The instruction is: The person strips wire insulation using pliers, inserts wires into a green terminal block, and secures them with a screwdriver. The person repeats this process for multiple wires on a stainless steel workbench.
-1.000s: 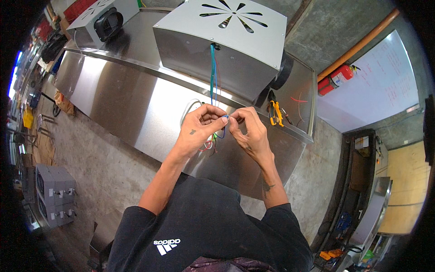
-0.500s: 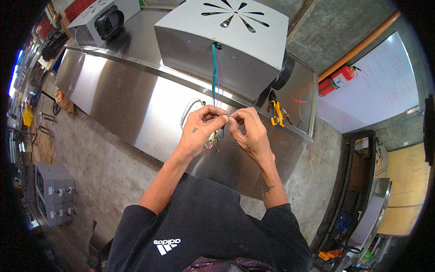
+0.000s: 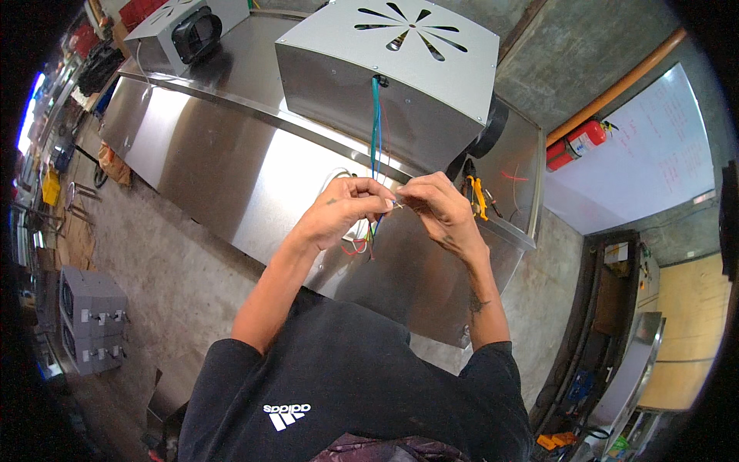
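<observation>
My left hand (image 3: 342,209) pinches a wire (image 3: 395,204) between thumb and forefinger, its thin end poking out past the fingertips. Just to the right of that end is my right hand (image 3: 445,209), fingers loosely bent and slightly apart from the wire. A green cable and blue and red wires (image 3: 376,123) hang from a hole in the side of a grey metal box (image 3: 339,88) with petal-shaped slots on top. Below my left hand dangle loose red, white and green-yellow wire ends (image 3: 358,245). A white cord (image 3: 333,175) lies partly hidden behind that hand.
The box stands on a stainless steel bench (image 3: 239,146). To its right lie yellow-handled pliers (image 3: 477,196) and red wire scraps (image 3: 514,177). A second grey box (image 3: 165,38) sits at the far left. A fire extinguisher (image 3: 577,144) hangs near a whiteboard (image 3: 654,154).
My right fingertips have come away from the wire and moved a little right. The wire's end now shows beyond my left fingertips. The view has shifted slightly.
</observation>
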`<state>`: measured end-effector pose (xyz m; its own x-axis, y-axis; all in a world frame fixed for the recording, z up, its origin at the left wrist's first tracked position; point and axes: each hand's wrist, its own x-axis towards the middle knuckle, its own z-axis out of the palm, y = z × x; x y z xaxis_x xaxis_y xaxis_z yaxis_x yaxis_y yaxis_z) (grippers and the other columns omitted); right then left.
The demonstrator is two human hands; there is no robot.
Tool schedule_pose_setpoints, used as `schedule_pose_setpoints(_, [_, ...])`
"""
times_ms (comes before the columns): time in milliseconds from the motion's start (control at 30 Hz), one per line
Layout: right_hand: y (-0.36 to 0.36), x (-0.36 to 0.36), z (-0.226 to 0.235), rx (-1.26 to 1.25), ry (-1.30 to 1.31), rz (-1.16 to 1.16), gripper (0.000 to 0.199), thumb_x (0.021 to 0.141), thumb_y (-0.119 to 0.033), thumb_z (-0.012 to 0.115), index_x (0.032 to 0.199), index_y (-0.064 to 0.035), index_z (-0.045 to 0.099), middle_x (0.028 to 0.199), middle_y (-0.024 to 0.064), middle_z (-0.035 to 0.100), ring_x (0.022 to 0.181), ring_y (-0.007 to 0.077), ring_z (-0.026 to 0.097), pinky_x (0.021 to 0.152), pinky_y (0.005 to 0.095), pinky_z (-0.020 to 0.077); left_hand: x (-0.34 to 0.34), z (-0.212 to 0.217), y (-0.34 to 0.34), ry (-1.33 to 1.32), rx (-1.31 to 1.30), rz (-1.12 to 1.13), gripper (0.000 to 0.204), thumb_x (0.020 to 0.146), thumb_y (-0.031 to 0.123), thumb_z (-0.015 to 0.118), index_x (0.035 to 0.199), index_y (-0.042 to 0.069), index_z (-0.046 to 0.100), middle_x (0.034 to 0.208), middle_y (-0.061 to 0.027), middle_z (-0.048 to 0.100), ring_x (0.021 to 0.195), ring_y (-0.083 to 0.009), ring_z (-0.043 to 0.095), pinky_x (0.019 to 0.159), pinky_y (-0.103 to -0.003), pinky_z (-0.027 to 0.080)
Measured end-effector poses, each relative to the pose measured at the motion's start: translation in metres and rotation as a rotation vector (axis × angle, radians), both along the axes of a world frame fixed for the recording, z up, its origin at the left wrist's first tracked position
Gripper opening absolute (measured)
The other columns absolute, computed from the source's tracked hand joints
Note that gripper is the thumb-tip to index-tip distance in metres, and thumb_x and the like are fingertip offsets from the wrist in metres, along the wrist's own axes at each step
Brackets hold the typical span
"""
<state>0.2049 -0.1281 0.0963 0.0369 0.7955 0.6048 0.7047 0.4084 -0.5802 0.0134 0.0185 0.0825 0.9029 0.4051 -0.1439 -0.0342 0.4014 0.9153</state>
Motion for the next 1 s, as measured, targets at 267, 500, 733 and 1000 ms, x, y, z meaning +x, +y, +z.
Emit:
schedule_pose_setpoints(267, [0.0, 0.002, 0.003, -0.022, -0.066, 0.051, 0.038, 0.082, 0.007, 0.08, 0.116, -0.0076, 0.075, 0.11, 0.0067, 0.072, 0.101, 0.027, 0.069, 0.086, 0.0383, 0.0564, 0.002, -0.001, 0.014, 0.058, -0.027, -0.104, 0.02, 0.092, 0.009, 0.078, 0.109, -0.002, 0.075, 0.096, -0.0074, 0.073, 0.086, -0.014, 0.065, 0.079, -0.029, 0.05])
schedule_pose_setpoints(500, [-0.004, 0.005, 0.014, -0.087, -0.111, 0.093, 0.036, 0.083, 0.005, 0.079, 0.116, -0.0067, 0.071, 0.111, 0.0078, 0.07, 0.102, 0.0295, 0.068, 0.088, 0.0407, 0.0558, 0.007, 0.0, 0.013, 0.047, 0.035, -0.082, 0.021, 0.086, 0.014, 0.083, 0.097, -0.003, 0.077, 0.087, -0.0096, 0.074, 0.075, -0.0134, 0.066, 0.07, -0.026, 0.051])
schedule_pose_setpoints(733, [-0.008, 0.009, 0.016, -0.185, -0.08, 0.111, 0.024, 0.093, -0.003, 0.078, 0.114, -0.0042, 0.068, 0.106, 0.0104, 0.067, 0.098, 0.0298, 0.066, 0.087, 0.0403, 0.055, 0.005, 0.011, 0.007, 0.134, 0.266, -0.097, 0.024, 0.093, 0.011, 0.083, 0.107, -0.006, 0.075, 0.096, -0.0095, 0.076, 0.087, -0.013, 0.069, 0.081, -0.029, 0.055])
schedule_pose_setpoints(1000, [-0.01, 0.008, 0.015, -0.466, 0.243, 0.033, 0.021, 0.099, -0.02, 0.077, 0.107, -0.0016, 0.07, 0.092, 0.0045, 0.066, 0.084, 0.0145, 0.062, 0.074, 0.0321, 0.051, 0.001, 0.024, -0.014, 0.18, 0.686, 0.036, 0.026, 0.097, 0.016, 0.08, 0.109, -0.006, 0.075, 0.093, -0.0081, 0.076, 0.083, -0.0112, 0.067, 0.074, -0.028, 0.056])
